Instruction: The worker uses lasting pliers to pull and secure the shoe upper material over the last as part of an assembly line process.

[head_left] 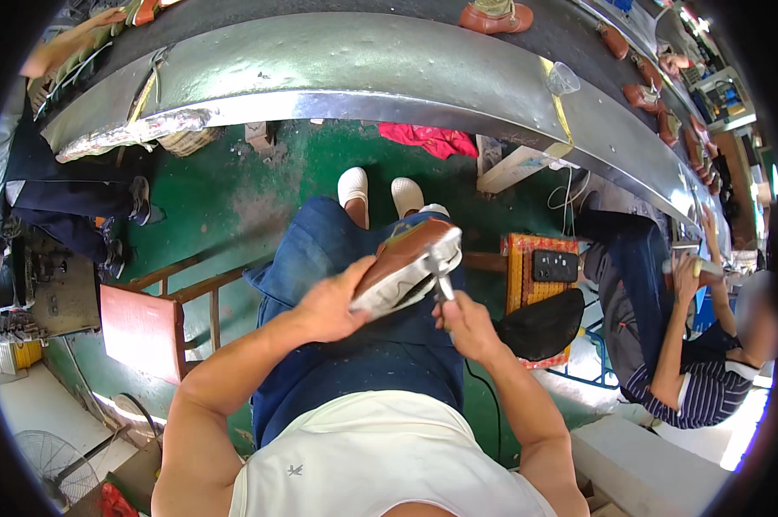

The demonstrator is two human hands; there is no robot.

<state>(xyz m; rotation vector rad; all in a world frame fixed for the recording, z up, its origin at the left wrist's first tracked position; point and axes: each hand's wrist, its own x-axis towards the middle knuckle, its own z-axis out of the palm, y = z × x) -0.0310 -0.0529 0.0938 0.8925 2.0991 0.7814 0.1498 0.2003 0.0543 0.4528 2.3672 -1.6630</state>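
Observation:
A brown leather shoe [392, 264] lies slantwise above my lap, its whitish underside turned toward the right. My left hand [333, 303] is closed round the near end of it. In my right hand [466, 324] is a hammer [440, 269], its metal head up against or just over the shoe's right edge. I cannot tell whether the head touches the shoe. Beneath both hands are my legs in blue jeans [320, 258].
A metal-edged conveyor [346, 65] curves across the far side, with brown shoes [495, 17] on it. At left stands a wooden stool [143, 327]. A phone [555, 266] rests on an orange seat at right. Another person [708, 370] sits beyond; at far left, a person's hand [65, 43].

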